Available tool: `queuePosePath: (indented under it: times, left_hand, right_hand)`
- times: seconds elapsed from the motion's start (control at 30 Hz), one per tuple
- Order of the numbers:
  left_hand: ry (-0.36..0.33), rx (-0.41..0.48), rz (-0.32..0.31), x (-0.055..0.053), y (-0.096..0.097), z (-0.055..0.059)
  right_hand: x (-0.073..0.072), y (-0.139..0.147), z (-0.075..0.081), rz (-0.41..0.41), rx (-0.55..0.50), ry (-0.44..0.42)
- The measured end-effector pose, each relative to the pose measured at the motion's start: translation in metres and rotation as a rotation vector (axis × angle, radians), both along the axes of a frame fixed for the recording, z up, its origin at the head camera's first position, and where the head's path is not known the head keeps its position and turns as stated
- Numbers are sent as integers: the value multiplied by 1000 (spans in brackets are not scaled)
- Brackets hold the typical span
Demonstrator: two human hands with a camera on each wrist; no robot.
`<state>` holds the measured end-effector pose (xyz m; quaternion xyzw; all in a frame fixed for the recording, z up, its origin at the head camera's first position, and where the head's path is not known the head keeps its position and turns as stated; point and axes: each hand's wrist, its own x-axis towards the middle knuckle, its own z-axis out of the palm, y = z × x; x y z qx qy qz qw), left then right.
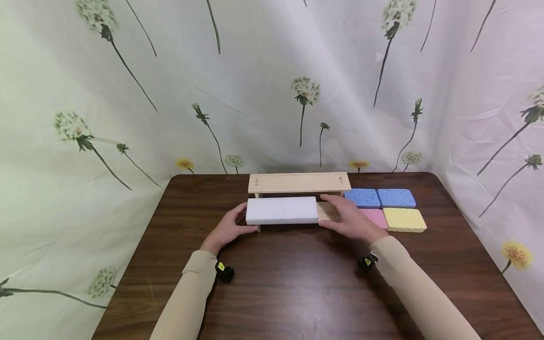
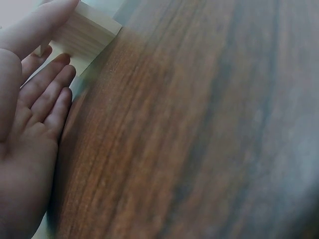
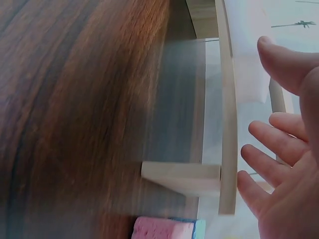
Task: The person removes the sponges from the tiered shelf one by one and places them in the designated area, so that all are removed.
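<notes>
Two white foam blocks [image 1: 282,210], apparently end to end, lie on the front low wooden stand [image 1: 326,211]. My left hand [image 1: 227,230] is at their left end, its thumb by the stand's front leg and its fingers partly hidden behind the foam. In the left wrist view, its fingers [image 2: 47,94] are extended beside the pale wood. My right hand [image 1: 350,218] spans the stand's bare right end, thumb and fingers spread apart. The right wrist view shows the right thumb [image 3: 286,64] near the white foam, with the fingers loosely extended above the board's edge; contact cannot be made out.
A second wooden stand [image 1: 299,182] is just behind, near the table's back edge. To the right lie two blue sponges [image 1: 362,198], a pink sponge [image 1: 374,218] partly behind my hand, and a yellow sponge [image 1: 404,220]. A flower-print curtain [image 1: 263,94] hangs behind the dark wooden table [image 1: 280,288].
</notes>
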<state>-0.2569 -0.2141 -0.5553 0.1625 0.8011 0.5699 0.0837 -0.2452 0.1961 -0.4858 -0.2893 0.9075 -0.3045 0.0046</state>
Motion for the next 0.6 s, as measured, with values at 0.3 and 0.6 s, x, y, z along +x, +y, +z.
queuePosePath:
  times: [0.3,0.6]
  left_hand:
    - [-10,12,3,-1,0,0]
    - [-2,0,7,1,0,0]
  right_hand:
    - [-6,-16,-2,4,44,-33]
    - [-8,-25,-5,-22,87,-35]
